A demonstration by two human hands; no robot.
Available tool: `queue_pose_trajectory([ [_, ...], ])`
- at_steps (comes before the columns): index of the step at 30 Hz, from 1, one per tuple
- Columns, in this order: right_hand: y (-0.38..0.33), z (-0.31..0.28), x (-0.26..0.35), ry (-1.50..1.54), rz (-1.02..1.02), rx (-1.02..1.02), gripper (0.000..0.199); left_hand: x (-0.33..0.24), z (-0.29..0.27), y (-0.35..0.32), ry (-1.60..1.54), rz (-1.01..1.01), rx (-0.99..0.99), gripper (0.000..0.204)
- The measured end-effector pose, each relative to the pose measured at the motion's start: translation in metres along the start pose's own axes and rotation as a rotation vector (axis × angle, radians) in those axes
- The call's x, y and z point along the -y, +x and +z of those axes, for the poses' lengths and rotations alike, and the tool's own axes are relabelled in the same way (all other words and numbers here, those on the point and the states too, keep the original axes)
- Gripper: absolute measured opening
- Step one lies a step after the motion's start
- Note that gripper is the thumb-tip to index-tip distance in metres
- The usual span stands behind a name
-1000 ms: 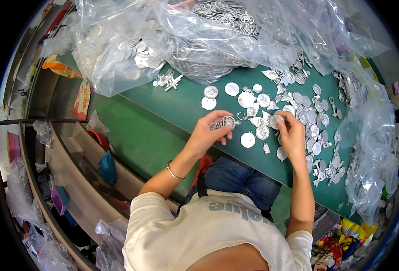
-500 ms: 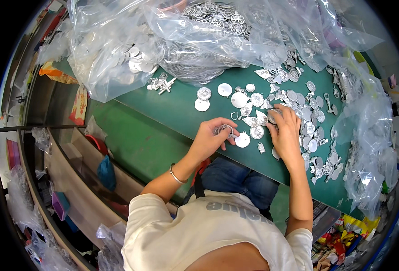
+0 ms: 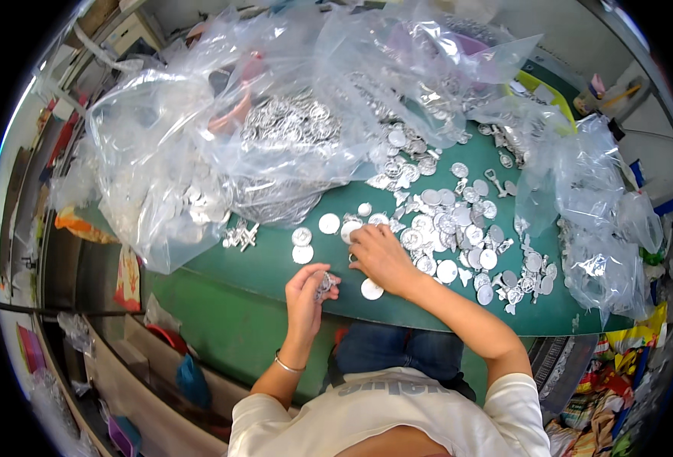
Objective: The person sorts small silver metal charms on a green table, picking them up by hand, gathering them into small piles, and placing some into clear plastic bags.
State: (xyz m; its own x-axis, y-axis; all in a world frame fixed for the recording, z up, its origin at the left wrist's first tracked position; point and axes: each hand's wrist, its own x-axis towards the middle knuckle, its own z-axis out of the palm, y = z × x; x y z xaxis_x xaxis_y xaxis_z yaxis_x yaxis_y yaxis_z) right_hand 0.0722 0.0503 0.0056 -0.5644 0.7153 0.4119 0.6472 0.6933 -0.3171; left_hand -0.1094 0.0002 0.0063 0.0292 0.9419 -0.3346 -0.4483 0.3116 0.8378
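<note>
My left hand (image 3: 303, 303), with a bangle at its wrist, is closed around silver openwork pendants (image 3: 323, 286) by the near edge of the green table (image 3: 275, 276). How many it holds is hidden by the fingers. Palm down, my right hand (image 3: 386, 260) reaches over the table with bent fingers, thumb and fingertips apart. Its fingertips are at a round silver disc (image 3: 349, 231), partly covering the pieces there. A plain disc pendant (image 3: 371, 289) lies under the right wrist's near side. Left of the right hand are another plain disc (image 3: 329, 223) and two round medallions (image 3: 301, 245).
Many silver charms (image 3: 458, 228) spread over the table's right side. Clear plastic bags (image 3: 161, 152) of metal pieces crowd the back, and another bag (image 3: 603, 259) lies at right. Small crosses (image 3: 241, 234) sit at left. Beyond the left edge are a green floor (image 3: 199, 308) and shelving.
My right hand has moved left, off the charm pile to the sparser pieces. My left hand has turned more upright, still holding the pendants. The view has shifted, showing more of the table's back.
</note>
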Motion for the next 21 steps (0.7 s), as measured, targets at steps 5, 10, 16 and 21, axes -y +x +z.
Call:
queue_pose_trajectory([
  [5,0.005,0.0,0.002,-0.022,-0.016,0.0,0.029,0.002,-0.004,-0.001,-0.069,0.01,0.046,0.018],
  [10,-0.003,0.003,-0.003,0.049,0.023,-0.043,0.019,-0.001,0.008,-0.003,-0.118,0.037,0.006,0.015],
  [16,-0.05,-0.033,-0.003,0.422,0.366,-0.182,0.014,0.002,0.002,-0.005,-0.132,-0.02,0.096,0.011],
  [21,-0.125,-0.092,-0.001,0.649,0.843,-0.264,0.02,0.005,0.016,-0.005,-0.115,-0.076,0.082,0.011],
])
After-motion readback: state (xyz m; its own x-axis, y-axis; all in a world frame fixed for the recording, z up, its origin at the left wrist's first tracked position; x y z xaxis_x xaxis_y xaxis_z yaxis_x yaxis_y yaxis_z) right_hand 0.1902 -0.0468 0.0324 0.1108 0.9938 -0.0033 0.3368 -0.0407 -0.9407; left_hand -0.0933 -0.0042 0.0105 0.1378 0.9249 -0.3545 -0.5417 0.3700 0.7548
